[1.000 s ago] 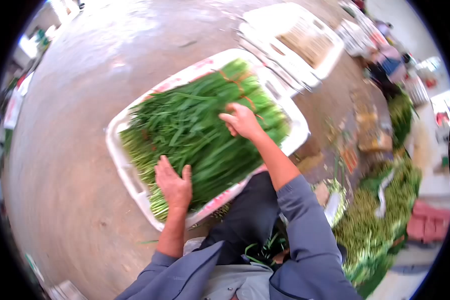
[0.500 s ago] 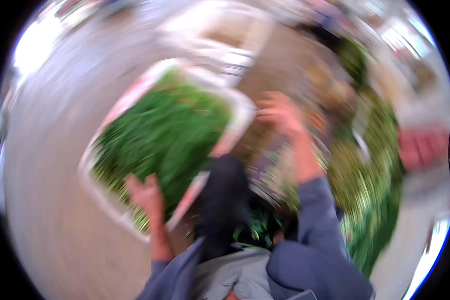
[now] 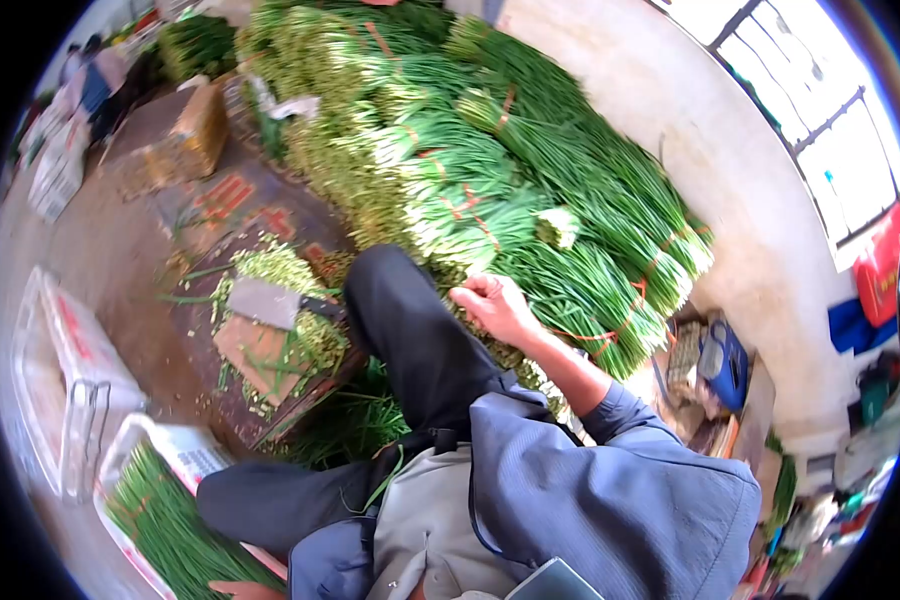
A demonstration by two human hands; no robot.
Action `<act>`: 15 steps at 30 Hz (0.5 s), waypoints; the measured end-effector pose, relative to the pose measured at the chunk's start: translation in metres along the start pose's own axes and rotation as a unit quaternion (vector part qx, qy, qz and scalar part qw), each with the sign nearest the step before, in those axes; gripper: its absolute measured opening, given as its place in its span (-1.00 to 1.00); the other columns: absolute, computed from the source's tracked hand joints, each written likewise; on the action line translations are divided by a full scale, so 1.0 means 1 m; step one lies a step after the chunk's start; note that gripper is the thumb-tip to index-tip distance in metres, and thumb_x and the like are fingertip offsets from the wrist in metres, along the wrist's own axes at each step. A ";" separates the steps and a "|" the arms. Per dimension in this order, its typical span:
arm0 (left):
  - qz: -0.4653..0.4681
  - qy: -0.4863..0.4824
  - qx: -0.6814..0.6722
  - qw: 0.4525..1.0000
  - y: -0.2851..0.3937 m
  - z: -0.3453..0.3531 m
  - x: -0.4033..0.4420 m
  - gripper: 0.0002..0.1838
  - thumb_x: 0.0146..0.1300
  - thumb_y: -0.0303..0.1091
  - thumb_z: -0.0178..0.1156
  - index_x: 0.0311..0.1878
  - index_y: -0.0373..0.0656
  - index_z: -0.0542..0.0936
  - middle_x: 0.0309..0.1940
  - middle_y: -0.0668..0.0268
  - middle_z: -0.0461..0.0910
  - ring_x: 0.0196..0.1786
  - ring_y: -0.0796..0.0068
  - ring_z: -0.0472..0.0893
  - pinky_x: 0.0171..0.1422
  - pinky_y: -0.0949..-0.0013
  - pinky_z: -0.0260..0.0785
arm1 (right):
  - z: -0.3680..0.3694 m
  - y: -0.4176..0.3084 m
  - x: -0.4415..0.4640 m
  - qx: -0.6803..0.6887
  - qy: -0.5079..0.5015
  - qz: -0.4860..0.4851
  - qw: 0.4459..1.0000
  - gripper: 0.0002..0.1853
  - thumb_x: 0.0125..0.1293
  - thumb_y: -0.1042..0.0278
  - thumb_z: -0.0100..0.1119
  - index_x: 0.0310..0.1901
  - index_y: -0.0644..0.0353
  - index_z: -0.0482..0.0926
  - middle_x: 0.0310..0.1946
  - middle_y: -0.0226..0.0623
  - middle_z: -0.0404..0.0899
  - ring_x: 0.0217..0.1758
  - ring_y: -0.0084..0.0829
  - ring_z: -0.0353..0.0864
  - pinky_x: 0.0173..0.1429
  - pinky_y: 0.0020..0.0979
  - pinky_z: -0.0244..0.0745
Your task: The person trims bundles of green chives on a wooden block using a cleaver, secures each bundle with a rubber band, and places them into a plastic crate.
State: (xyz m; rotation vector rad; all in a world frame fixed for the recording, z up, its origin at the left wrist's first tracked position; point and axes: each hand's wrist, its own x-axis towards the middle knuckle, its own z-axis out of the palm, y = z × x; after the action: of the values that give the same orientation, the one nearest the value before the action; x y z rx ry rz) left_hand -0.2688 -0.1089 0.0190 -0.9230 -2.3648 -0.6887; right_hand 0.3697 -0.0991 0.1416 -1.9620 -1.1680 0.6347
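Reaching with the right hand (image 3: 498, 308) to the near edge of the garlic-chive bundles (image 3: 570, 190), heaped just beyond the raised knee (image 3: 390, 290), with fingers curled in, impossible to tell whether pinching any stems. Likely to pull stems loose by snagging an orange tie (image 3: 475, 205), or to set bundles sliding by tugging low in the heap. Also at risk of jolting the cleaver (image 3: 263, 303) on the low bench (image 3: 198, 325) by bumping its handle. Showing only a sliver of the left hand (image 3: 242, 590) at the bottom edge, over the chives (image 3: 170, 505) in the white crate (image 3: 192, 452), with finger state impossible to tell. Hard to make out in shadow: loose greens (image 3: 345, 430) below the bench
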 end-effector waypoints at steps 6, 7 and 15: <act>0.163 0.122 -0.211 0.956 0.173 -0.019 0.029 -0.03 0.37 0.17 0.28 0.53 -0.43 0.19 0.42 -0.25 0.34 0.45 -0.19 0.38 0.54 -0.04 0.26 | -0.075 0.126 -0.022 -0.152 -0.012 -0.010 0.988 -0.64 0.30 0.49 0.24 0.14 0.23 0.66 -0.12 -0.07 0.71 -0.20 -0.35 0.75 -0.04 -0.31 0.66; 0.173 0.097 -0.216 0.956 0.191 -0.019 0.028 -0.04 0.38 0.17 0.26 0.52 -0.46 0.19 0.42 -0.28 0.33 0.46 -0.21 0.37 0.54 -0.05 0.25 | -0.083 0.131 -0.037 -0.098 0.021 0.046 0.994 -0.44 0.21 0.54 0.30 0.29 0.18 0.55 0.14 0.05 0.60 0.01 -0.14 0.73 0.14 -0.17 0.63; 0.254 -0.012 -0.258 0.932 0.306 -0.003 0.004 -0.07 0.37 -0.09 0.34 0.58 -0.39 0.09 0.48 -0.23 0.22 0.49 -0.22 0.31 0.56 -0.06 0.21 | -0.272 0.273 -0.055 -0.412 0.233 0.218 0.853 -0.21 0.09 0.41 0.52 0.36 0.18 0.35 0.14 0.09 0.48 0.21 0.11 0.51 0.31 -0.04 0.49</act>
State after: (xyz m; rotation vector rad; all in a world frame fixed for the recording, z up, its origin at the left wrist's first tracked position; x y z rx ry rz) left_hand -0.0504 0.0875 0.1060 -1.6908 -1.8488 -1.0953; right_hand 0.6821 -0.3251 0.0855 -2.9327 -0.7172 -0.2225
